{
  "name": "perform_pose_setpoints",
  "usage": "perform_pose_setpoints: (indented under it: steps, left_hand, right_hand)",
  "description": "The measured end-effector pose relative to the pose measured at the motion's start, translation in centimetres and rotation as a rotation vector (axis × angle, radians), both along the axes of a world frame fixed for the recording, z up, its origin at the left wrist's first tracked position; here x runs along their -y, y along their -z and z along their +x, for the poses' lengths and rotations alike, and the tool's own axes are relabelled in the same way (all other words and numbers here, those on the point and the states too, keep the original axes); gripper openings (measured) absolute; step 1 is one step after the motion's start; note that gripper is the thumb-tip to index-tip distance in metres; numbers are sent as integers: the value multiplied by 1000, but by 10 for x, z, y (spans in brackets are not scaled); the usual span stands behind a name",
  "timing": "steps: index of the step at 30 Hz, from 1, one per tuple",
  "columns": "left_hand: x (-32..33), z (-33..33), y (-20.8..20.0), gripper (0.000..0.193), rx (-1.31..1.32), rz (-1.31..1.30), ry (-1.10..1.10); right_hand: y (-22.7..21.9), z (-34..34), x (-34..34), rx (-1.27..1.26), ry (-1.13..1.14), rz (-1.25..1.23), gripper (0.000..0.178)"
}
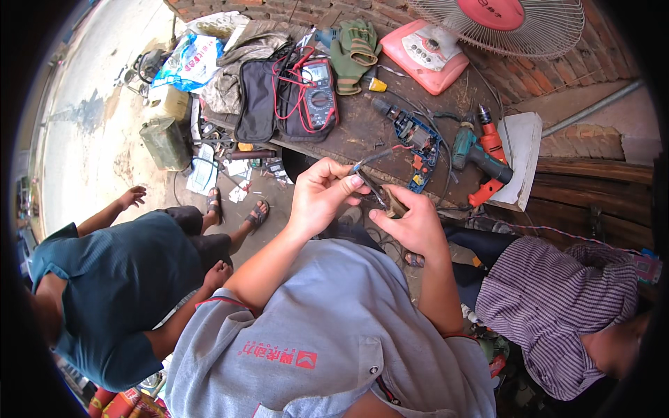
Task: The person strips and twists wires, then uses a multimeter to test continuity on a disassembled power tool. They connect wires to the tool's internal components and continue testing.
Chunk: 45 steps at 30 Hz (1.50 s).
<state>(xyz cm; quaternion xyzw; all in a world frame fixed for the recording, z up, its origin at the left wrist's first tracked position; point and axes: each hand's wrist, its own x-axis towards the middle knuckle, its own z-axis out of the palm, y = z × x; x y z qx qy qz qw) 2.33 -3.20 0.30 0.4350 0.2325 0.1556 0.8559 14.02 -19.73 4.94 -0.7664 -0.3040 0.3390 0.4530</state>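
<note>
Over the near edge of the workbench, my left hand (326,194) pinches a dark electrical cable (377,156) that has a bit of blue near my fingertips. My right hand (412,220) is closed around a small hand tool (396,205) with a brownish handle; its dark end reaches toward my left fingers. Whether it is a knife or pliers is hidden by my grip. Just beyond lies an opened blue power tool (417,134), its inner parts and wires showing. A loose reddish wire end rests beside it.
On the workbench (362,129) are a multimeter (318,94) with red leads, a black case (258,97), green gloves (355,52), a teal cordless drill (474,150), a red drill (492,146) and a pink fan base (426,56). People stand at my left (118,279) and right (550,306).
</note>
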Motion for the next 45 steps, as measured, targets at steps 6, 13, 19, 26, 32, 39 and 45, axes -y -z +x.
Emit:
perform_pose_setpoints:
  steps: [6, 13, 19, 26, 32, 39, 45]
  left_hand:
    - [-1, 3, 3, 8, 33, 1, 8]
    - [0, 5, 0, 7, -14, 4, 17]
    - [0, 5, -12, 12, -65, 81, 80]
    - [-13, 4, -26, 23, -187, 78, 275]
    - [8, 7, -19, 40, -158, 480, 138]
    - [21, 13, 0, 42, -284, 431, 20]
    - [23, 22, 5, 45, -254, 382, -41]
  right_hand:
    - [2, 5, 0, -74, -29, 43, 37]
    - [3, 7, 1, -37, -8, 1, 39]
    - [17, 13, 8, -17, -25, 26, 42]
    - [18, 19, 10, -90, -37, -13, 46]
    - [28, 15, 8, -139, -19, 37, 43]
    - [19, 0, 3, 180, 84, -25, 38]
    - [17, -5, -11, 230, 199, -176, 34]
